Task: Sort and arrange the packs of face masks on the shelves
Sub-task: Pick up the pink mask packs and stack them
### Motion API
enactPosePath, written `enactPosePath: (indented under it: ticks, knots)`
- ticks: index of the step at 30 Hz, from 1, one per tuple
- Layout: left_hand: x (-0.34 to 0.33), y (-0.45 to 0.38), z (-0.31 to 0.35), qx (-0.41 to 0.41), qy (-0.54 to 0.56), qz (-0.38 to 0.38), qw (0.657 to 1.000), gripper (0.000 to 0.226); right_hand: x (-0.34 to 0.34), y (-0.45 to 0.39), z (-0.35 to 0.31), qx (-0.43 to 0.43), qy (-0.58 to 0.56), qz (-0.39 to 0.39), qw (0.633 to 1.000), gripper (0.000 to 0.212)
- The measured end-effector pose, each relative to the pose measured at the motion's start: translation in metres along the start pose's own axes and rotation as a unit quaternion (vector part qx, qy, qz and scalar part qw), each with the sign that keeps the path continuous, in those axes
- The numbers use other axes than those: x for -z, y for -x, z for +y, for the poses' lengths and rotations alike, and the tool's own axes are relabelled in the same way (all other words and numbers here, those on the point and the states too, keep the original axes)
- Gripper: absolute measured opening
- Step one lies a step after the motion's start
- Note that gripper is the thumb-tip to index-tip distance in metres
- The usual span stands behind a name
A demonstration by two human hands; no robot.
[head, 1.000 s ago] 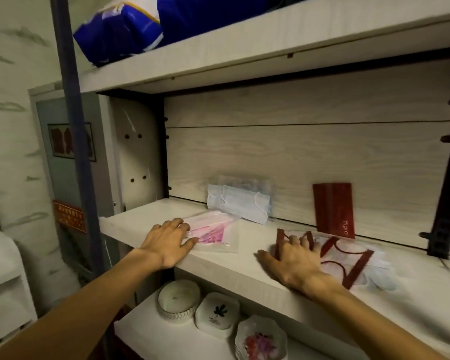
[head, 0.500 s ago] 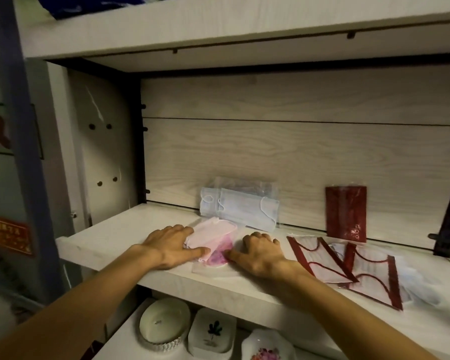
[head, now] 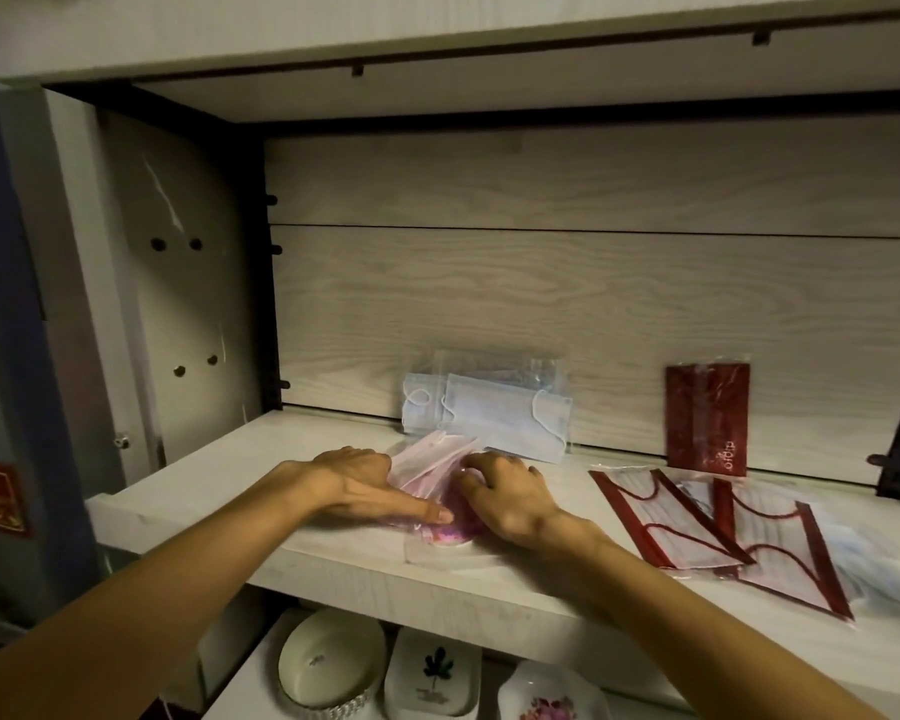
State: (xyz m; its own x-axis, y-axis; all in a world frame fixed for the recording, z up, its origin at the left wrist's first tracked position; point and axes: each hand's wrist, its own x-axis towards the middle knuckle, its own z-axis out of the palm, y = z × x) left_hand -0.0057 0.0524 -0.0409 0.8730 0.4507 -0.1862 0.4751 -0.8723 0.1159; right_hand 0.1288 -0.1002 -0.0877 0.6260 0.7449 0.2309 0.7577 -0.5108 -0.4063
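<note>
Both hands on the pink mask pack

At centre frame, the left hand (head: 362, 485) is lying flat against the left side of the clear plastic pack of pink face masks (head: 427, 472), thumb stretched along its near edge. The right hand (head: 505, 493) is curling its fingers over the pack's right side (grip itself partly hidden). The pack is sitting on the pale wood-grain shelf (head: 188, 491), just in front of the light-blue mask pack (head: 494, 418) that is leaning on the back panel. Right of frame, red-trimmed white mask packs (head: 697, 532) are lying flat.

Mask packs on the pale wood-grain shelf (head: 188, 504)

A clear pack of pink masks (head: 427, 472) lay front-centre; a light-blue mask pack (head: 494, 415) and a dark-red pack (head: 707, 418) leaned against the back panel; two red-trimmed white packs (head: 718, 527) lay flat.
</note>
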Motion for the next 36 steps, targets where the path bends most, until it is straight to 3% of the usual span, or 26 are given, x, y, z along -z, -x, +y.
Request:
enactPosePath:
  ticks: [5,10,17,24,26,30,32,34,36]
  knots:
    - [0.003,-0.008,-0.010,-0.019,0.003,0.030,0.999,0.058,0.001,0.001,0.006,0.000,-0.028,0.021,0.999,0.036]
    - [0.007,-0.018,-0.019,-0.021,0.051,0.069,0.996,0.023,0.007,0.006,0.013,0.000,-0.039,-0.012,0.999,0.030]
    - [0.009,-0.022,-0.030,-0.002,0.162,0.102,0.982,0.022,0.010,0.010,0.019,0.011,-0.042,-0.018,0.999,0.031]
    - [0.011,-0.016,-0.038,0.013,0.346,0.085,0.934,0.017,0.018,0.014,0.028,0.001,-0.080,-0.023,0.997,0.035]
    - [0.012,-0.013,-0.040,0.024,0.395,0.090,0.914,0.017,0.022,0.017,0.027,-0.017,-0.089,-0.024,0.996,0.046]
    - [0.013,-0.007,-0.037,0.029,0.495,0.111,0.861,0.014,0.027,0.027,0.015,-0.066,-0.075,-0.066,0.993,0.091]
    - [0.013,-0.006,-0.036,0.030,0.540,0.121,0.832,0.025,0.023,0.029,0.011,-0.072,-0.059,-0.083,0.992,0.103]
    - [0.013,-0.004,-0.035,0.037,0.572,0.129,0.809,0.030,0.018,0.028,0.011,-0.064,-0.001,-0.086,0.994,0.100]
    - [0.014,0.001,-0.037,0.059,0.587,0.126,0.797,0.022,0.019,0.024,0.012,-0.074,0.025,-0.087,0.993,0.080]
